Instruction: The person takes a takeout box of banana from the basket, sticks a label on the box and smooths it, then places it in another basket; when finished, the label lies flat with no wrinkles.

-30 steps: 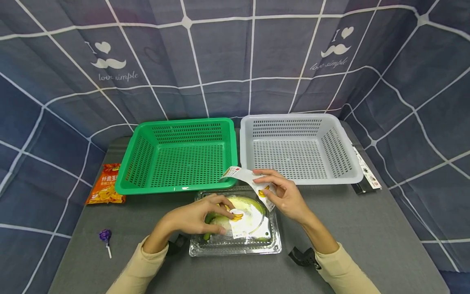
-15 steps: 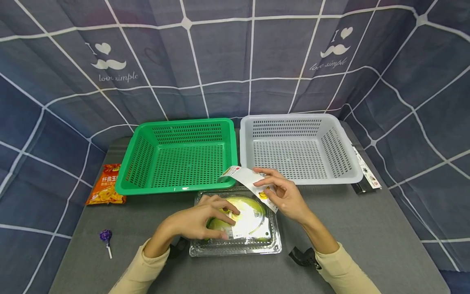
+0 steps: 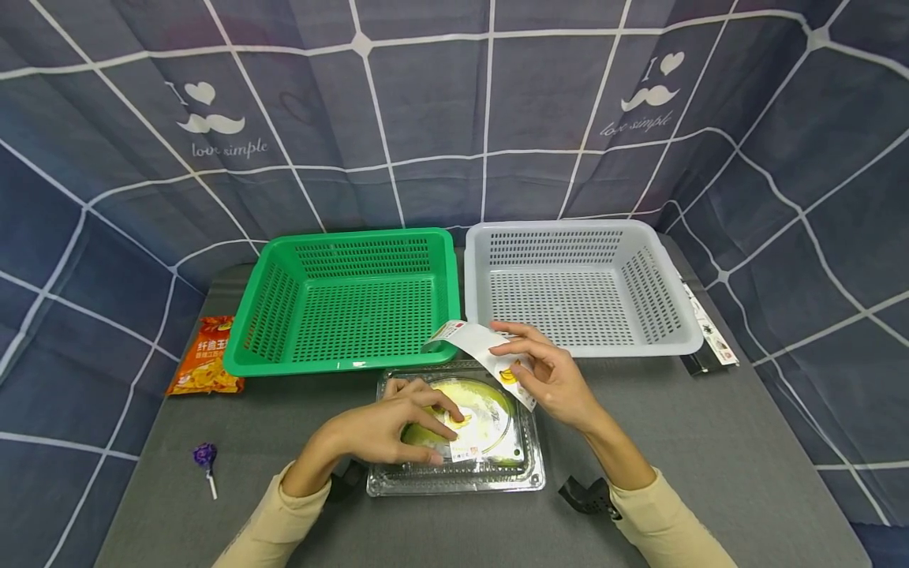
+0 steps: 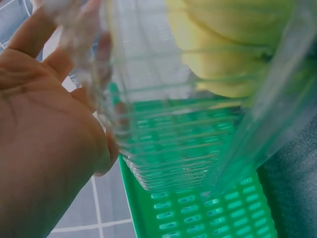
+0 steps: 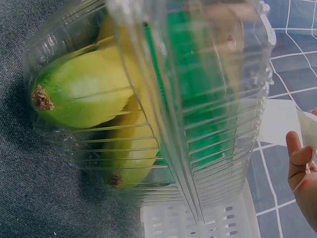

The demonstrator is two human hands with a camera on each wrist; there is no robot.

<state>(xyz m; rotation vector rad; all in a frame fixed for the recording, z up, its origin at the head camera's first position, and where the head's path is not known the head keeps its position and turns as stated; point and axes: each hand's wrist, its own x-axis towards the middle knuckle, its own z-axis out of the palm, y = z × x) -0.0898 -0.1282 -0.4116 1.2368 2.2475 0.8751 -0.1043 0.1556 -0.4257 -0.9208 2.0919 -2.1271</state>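
In the head view a clear plastic clamshell box sits at the middle of the table, with green-yellow fruit visible through its side in the right wrist view. A white label with a banana picture lies on the lid. My left hand reaches over the lid from the left, spread fingers touching the label and partly covering it. Above the box's right back corner, my right hand pinches a curling strip of labels between thumb and fingers; another banana picture shows on it.
Behind the box stand a green basket on the left and a grey-white basket on the right. An orange snack bag and a purple lollipop lie at left. A long black-and-white box lies beside the right basket.
My left hand's fingers have shifted slightly right and spread over the label on the lid. My right hand and the label strip have hardly moved.
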